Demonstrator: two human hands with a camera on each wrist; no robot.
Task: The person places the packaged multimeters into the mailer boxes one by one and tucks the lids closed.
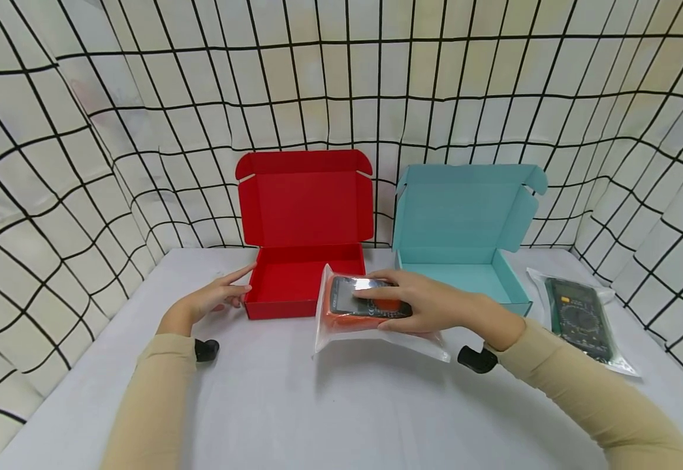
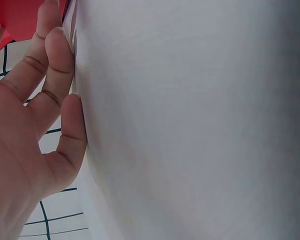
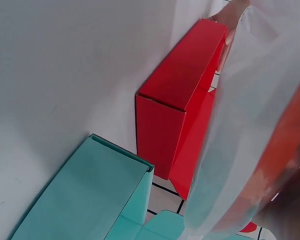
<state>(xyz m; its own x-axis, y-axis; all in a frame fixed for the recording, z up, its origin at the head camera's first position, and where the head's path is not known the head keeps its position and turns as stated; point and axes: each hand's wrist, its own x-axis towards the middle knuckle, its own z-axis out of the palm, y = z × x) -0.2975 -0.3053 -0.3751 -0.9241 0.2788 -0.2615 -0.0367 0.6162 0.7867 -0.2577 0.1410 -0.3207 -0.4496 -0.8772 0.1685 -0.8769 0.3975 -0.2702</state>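
Observation:
My right hand (image 1: 420,301) grips an orange and black multimeter (image 1: 344,297) in a clear plastic bag, held above the table before the two boxes. In the right wrist view the bag (image 3: 240,115) fills the right side, with the orange casing blurred inside it. An open red box (image 1: 309,308) stands behind the multimeter, its lid raised. My left hand (image 1: 215,297) is at the red box's left side, fingers extended and fingertips right at its wall. The left wrist view shows this hand (image 2: 35,115) with its fingers lightly bent, close to the white cloth.
To the right of the red box stands an open light-blue box (image 1: 465,271), lid up. A second bagged multimeter (image 1: 579,320), dark with a yellow button, lies on the white table (image 1: 271,405) at the right. White cloth walls with a black grid (image 1: 318,78) enclose the table.

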